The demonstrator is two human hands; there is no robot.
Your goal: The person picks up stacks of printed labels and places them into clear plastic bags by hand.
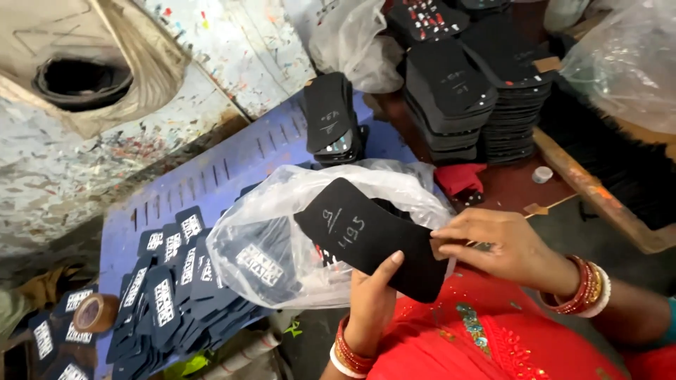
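I log the clear plastic bag (282, 246) at centre, mouth gaping toward 3 o'clock so the black sole piece (366, 236) can stand half out of it. Left hand (371, 295) curls up from 6 o'clock, thumb closed against the sole's underside. Right hand (503, 246) reaches in from 3 o'clock, fingertips pinched on the sole's edge.

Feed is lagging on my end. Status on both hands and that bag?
Left hand grips flat black foam sole piece from below. Right hand pinches its near edge. Piece sits in mouth of clear plastic bag. Nothing blocking.
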